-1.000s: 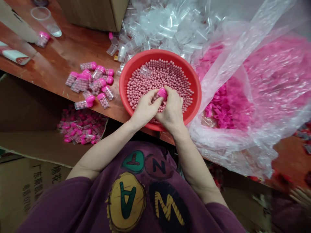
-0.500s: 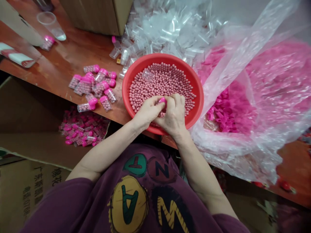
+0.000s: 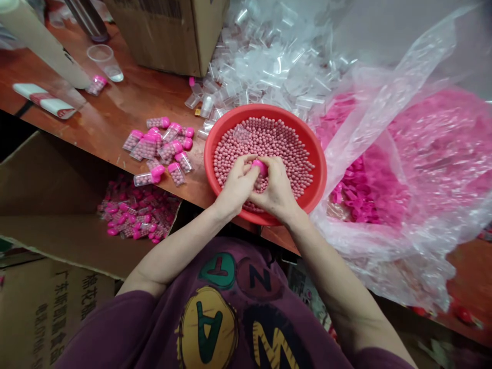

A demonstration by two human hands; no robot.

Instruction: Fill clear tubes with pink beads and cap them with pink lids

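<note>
Both my hands meet over a red plastic bowl (image 3: 322,177) full of small pink balls (image 3: 284,136). Between them is a small bottle with a bright pink cap (image 3: 260,167); most of its body is hidden by fingers. My left hand (image 3: 237,185) is closed around the bottle, its thumb and forefinger at the cap. My right hand (image 3: 277,188) grips the same bottle from the other side, fingers curled at the cap. An uncapped clear tube (image 3: 241,133) lies on the balls towards the back of the bowl.
Filled pink-capped bottles (image 3: 157,148) lie left of the bowl. An open carton (image 3: 49,205) below holds many more. Clear empty tubes (image 3: 269,56) heap behind the bowl, beside a cardboard box (image 3: 165,38). A plastic bag (image 3: 434,154) of pink caps stands right. A clear cup (image 3: 105,61) is back left.
The whole scene has shifted slightly right and down as the head view moved. My right-hand fingers have shifted around the pink cap, which now shows more. Both hands stay over the bowl.
</note>
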